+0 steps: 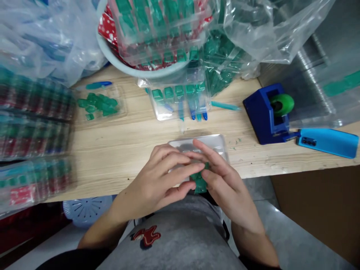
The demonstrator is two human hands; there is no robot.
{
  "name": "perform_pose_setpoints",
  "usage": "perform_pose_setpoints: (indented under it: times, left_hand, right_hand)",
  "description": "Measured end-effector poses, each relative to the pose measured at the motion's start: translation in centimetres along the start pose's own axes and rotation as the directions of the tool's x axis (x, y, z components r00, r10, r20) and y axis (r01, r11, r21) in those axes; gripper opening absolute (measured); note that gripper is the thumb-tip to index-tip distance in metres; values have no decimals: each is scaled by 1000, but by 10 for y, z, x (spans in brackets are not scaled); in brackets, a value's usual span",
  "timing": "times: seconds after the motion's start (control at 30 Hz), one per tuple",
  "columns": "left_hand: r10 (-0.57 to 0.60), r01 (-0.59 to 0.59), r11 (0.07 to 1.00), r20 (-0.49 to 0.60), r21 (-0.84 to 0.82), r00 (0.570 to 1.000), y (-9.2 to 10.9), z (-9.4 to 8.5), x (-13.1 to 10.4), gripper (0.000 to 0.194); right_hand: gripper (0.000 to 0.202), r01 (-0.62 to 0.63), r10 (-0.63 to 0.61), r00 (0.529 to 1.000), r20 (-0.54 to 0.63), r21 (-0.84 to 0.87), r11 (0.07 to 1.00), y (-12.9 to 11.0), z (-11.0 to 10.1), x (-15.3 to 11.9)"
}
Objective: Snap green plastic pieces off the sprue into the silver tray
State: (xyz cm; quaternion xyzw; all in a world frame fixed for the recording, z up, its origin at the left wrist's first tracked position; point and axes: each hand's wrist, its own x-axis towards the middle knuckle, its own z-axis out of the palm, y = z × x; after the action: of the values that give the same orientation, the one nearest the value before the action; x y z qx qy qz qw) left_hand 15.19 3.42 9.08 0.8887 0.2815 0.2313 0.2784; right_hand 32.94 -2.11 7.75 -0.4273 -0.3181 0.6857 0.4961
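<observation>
Close to my body, at the table's front edge, my left hand [161,180] and my right hand [226,183] meet around a small green translucent plastic piece [200,184]. Thumb and fingers of the left hand pinch it from one side, the right hand's from the other. The piece's exact kind does not show. Just behind the fingers lies a clear plastic tray [220,140], partly hidden by both hands. Farther back is a clear blister pack [161,112] with a row of green pieces. A shallow clear tray [122,99] at the left holds a pile of loose green pieces [98,103].
Stacked filled packs [33,131] line the left side. A pale basin [123,67] of packs and red dotted material stands at the back, beside a bag of green pieces [218,56]. A blue tape dispenser [260,116] and blue phone [329,142] are at the right.
</observation>
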Motion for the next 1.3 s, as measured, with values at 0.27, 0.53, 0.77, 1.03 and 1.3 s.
perform_pose_setpoints:
  times: [0.27,0.53,0.77,1.03,1.3]
  left_hand:
    - [-425,249,758,-168,-603,889,-7,11,-12,19]
    - [-535,291,540,-55,-790,843,-1,17,-12,17]
    - [-571,329,563,-69,-758,818,-2,18,-9,30]
    - [-558,419,602,17,-680,830,1,16,-4,14]
    - [-432,405,900,-203,-160,879,-25,6,-34,11]
  right_hand:
    - [21,132,-180,971,-155,-279,951,-3,4,-1]
    - [31,464,-559,818,138,-731,499,-10,10,-3]
    - [40,509,-550,726,413,-861,25,-11,3,-7]
    - [16,464,-583,745,324,-880,103,-6,2,4]
    - [26,230,-531,834,-148,-783,578,-1,-14,-2]
